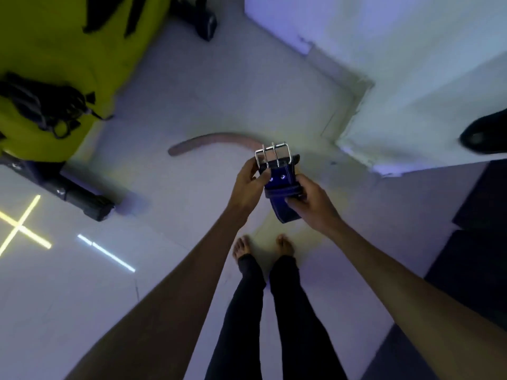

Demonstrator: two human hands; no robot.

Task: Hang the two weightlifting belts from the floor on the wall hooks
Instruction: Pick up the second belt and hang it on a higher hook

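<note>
Dark belt [279, 187] at frame centre, folded, held above floor [192, 105]: left hand [248, 178] pinches buckle end, right hand [312, 200] clasps strap. Brown belt [214, 142] lies just beyond, open floor around it. White wall corner [356, 133] near, upper right.

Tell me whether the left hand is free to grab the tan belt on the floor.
Probably not yet: left hand and right hand both grip the dark blue leather belt; the tan belt lies unobstructed.
</note>
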